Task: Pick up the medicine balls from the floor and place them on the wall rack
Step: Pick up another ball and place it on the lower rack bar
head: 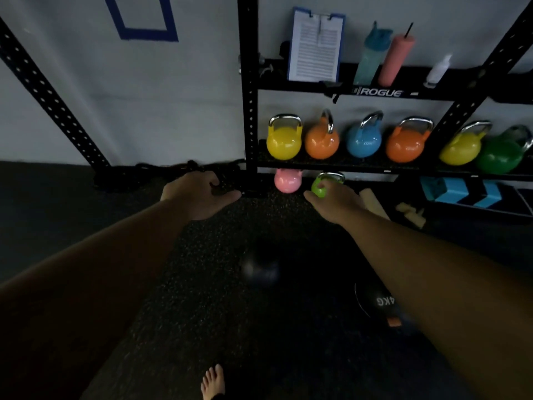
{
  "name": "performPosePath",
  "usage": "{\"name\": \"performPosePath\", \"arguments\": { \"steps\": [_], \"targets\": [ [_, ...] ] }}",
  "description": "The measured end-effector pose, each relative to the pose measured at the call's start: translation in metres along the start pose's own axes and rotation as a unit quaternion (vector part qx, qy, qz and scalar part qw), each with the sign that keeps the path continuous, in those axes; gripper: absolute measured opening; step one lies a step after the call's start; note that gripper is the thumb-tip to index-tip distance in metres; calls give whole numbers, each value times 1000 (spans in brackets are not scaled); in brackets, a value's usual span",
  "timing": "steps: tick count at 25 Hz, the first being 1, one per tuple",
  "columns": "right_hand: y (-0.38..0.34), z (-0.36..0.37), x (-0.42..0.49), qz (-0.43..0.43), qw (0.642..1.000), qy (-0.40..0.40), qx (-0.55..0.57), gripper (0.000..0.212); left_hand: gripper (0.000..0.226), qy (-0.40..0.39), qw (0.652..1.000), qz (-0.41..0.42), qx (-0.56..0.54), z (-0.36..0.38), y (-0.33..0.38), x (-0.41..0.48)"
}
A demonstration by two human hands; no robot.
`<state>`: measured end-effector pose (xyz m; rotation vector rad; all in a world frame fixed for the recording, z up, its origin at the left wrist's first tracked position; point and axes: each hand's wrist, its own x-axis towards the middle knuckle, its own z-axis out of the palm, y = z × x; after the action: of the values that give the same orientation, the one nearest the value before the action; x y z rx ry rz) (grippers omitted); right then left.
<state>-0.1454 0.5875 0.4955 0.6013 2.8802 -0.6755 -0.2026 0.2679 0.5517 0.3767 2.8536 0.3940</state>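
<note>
Medicine ball (261, 269), kinda blurry, down on the dark floor (202, 284) between both forearms; 4KG ball (372, 301) half hidden under the right arm. Left hand (199, 194) and right hand (334, 200) stretched forward, fingers loose, gripping nothing.

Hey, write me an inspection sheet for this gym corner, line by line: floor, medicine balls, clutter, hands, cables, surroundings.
Surface: dark speckled rubber floor.
Job's things: two dark medicine balls on the floor, a blurred ball between the arms and a 4KG ball partly behind the right forearm; no ball seen on the black wall rack.
Clutter: pink kettlebell and small green kettlebell below the lowest shelf; wooden blocks.
Hands: left hand and right hand stretched forward, holding nothing.
Cables: dark coil at the rack's foot; rope or cable, cannot tell.
Surroundings: row of kettlebells on a shelf; clipboard and bottles above.
</note>
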Motion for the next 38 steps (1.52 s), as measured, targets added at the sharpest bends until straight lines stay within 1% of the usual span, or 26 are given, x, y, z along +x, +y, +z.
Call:
{"name": "performPosePath", "arguments": {
  "steps": [4,8,10,12,14,16,20,24,27,29,30,31,33,35,38],
  "targets": [
    [-14,85,34,53,998,-31,13,72,94,-35,999,8,-1,45,-45,64],
    [2,176,65,88,995,-54,13,73,100,-71,997,13,-1,130,-74,123],
    [22,224,88,95,994,-58,9,74,105,-92,996,16,-6,191,-79,151],
    [47,275,109,108,991,-74,34,77,108,-110,993,14,-29,259,-82,174],
    [73,333,129,123,986,-91,69,82,106,-117,992,8,-48,330,-89,196],
    [103,396,151,127,984,-99,80,87,104,-116,991,-2,-64,409,-100,222],
    [149,512,191,144,976,-115,112,94,112,-115,985,-53,-120,545,-137,261],
    [170,595,221,160,972,-126,115,109,128,-126,967,-128,-181,638,-176,284],
    [175,628,242,173,967,-131,131,126,148,-142,944,-169,-245,678,-190,296],
    [176,637,252,189,962,-125,154,138,165,-149,913,-218,-312,689,-190,303],
    [177,639,257,197,959,-121,165,142,168,-161,893,-239,-346,692,-188,306],
    [177,640,260,204,956,-119,174,144,166,-175,873,-253,-377,695,-186,308],
    [177,643,263,211,953,-116,182,145,155,-188,843,-270,-426,700,-180,310],
    [176,645,264,214,955,-108,177,143,150,-178,829,-281,-450,701,-177,311],
    [182,646,265,204,957,-103,178,141,154,-178,820,-282,-466,703,-179,313]
  ]
}}
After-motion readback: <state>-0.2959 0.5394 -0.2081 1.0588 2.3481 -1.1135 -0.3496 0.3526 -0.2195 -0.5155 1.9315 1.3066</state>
